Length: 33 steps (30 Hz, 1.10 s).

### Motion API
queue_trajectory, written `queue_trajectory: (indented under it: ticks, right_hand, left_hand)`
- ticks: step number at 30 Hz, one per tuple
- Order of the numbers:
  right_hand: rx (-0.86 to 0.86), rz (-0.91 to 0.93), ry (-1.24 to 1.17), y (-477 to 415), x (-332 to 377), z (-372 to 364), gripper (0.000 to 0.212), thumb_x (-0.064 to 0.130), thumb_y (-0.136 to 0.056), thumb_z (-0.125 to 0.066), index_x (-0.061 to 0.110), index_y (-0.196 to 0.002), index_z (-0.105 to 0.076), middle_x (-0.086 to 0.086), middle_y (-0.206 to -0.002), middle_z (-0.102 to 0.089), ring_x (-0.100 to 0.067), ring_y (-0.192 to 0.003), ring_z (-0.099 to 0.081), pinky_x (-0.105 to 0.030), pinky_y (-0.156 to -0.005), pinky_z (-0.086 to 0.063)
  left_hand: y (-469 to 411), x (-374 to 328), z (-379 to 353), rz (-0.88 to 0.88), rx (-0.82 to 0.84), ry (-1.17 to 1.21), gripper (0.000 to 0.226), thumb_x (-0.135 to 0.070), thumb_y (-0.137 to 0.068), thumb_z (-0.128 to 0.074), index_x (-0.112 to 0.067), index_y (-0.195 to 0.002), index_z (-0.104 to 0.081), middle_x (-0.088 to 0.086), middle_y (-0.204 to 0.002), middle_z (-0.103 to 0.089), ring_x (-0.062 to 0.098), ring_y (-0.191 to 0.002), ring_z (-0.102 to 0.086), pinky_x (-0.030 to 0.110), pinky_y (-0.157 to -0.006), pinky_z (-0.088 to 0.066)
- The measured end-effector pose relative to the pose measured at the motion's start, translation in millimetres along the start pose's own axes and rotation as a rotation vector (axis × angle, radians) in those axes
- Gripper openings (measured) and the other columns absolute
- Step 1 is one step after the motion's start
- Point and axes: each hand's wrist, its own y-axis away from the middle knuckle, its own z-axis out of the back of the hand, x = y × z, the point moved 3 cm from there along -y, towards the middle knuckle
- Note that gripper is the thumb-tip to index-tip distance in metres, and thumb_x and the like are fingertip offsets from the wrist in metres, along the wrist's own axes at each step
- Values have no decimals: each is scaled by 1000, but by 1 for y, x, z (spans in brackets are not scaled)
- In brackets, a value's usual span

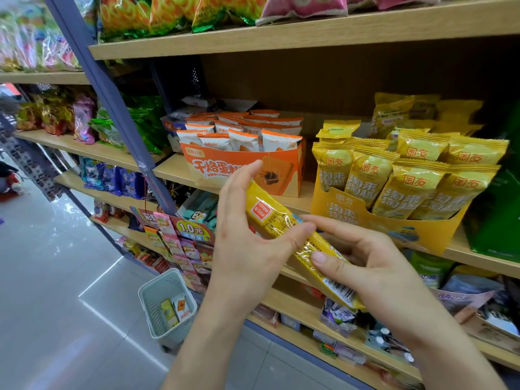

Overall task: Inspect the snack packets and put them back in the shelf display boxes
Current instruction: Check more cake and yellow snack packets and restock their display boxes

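Both hands are up in front of the shelf (168, 168). My left hand (247, 243) has thumb and fingers clamped on the upper end of one yellow packet (270, 218), and my right hand (374, 268) pinches the lower end, so it sits tilted. Two display boxes on the shelf: orange box (213, 168), yellow box (346, 215). The floor basket (146, 291) holds two more packets (169, 312).

Middle shelf (174, 167): wooden board; orange display box (219, 167) and yellow display box (346, 209) side by side, green bag (495, 215) further right.
Top shelf (281, 38): snack bags (174, 12) in a row.
Floor (56, 263): pale tiles; plastic basket (153, 291) beside the shelving.
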Motion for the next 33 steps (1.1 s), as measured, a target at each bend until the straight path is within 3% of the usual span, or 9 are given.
queue_trajectory:
  ticks: [3,9,14,18,20,23,26,28,33]
  right_hand:
    - [-31,3,-80,1,0,-1,43,17,-77,-67,32,-118,-66,14,-106,-74,-1,-102,-67,-12,-79,-50]
    - [-40,62,-122,3,3,0,48,10,-72,-58,25,-116,-68,14,-109,-72,1,-101,-66,-8,-76,-48]
    - [-44,77,-223,5,-2,9,46,16,-67,-71,26,-112,-70,-3,-119,-67,-26,-108,-67,-44,-83,-57]
    - [-274,112,-206,6,-3,15,25,14,-75,-66,23,-98,-73,-6,-108,-71,-32,-101,-68,-57,-81,-56]
    - [-347,123,-174,6,-2,15,20,18,-76,-66,23,-95,-73,-7,-104,-71,-34,-98,-68,-61,-77,-56]
    - [-417,131,-118,7,2,14,17,25,-77,-70,25,-94,-73,-9,-97,-71,-33,-91,-69,-59,-72,-58]
    - [-435,145,-85,8,7,13,16,31,-80,-74,25,-94,-72,-7,-93,-70,-27,-87,-69,-47,-68,-61]
    - [-435,141,-77,8,8,12,17,32,-79,-70,25,-95,-72,-5,-92,-70,-23,-86,-69,-40,-65,-60]
    - [-439,163,-99,7,13,11,30,32,-77,-68,27,-106,-65,-1,-104,-67,-14,-88,-69,-28,-66,-58]
  left_hand:
    - [1,-1,-1,-10,29,-9,92,-47,-64,-84,-52,-140,-33,-14,-152,-31,27,-138,-42,54,-103,-45]
    - [6,-1,3,-22,-81,3,84,-49,-67,-82,-41,-140,-40,-12,-138,-48,24,-125,-54,41,-97,-52]
    - [9,9,15,40,-241,42,67,-45,-71,-84,-38,-130,-52,-4,-129,-56,15,-115,-60,37,-88,-57]
    - [9,8,22,36,-168,-212,34,-61,-71,-72,-49,-101,-64,-13,-114,-52,-10,-106,-49,10,-86,-44]
    - [7,11,24,-20,-108,-402,27,-69,-75,-64,-53,-97,-65,-21,-109,-53,-8,-105,-48,28,-103,-38]
    - [7,8,21,-145,13,-614,41,-64,-84,-47,-41,-108,-71,-30,-114,-56,-10,-115,-45,43,-116,-16]
    - [11,1,17,-177,127,-533,46,-57,-89,-45,-33,-121,-68,-30,-104,-59,-9,-102,-54,22,-94,-50]
    - [12,-2,14,-200,154,-529,47,-57,-90,-45,-33,-124,-67,-25,-104,-67,-3,-98,-59,24,-73,-54]
    - [14,-4,5,-226,222,-402,46,-52,-94,-45,-32,-132,-60,-24,-113,-65,-6,-104,-60,15,-77,-52]
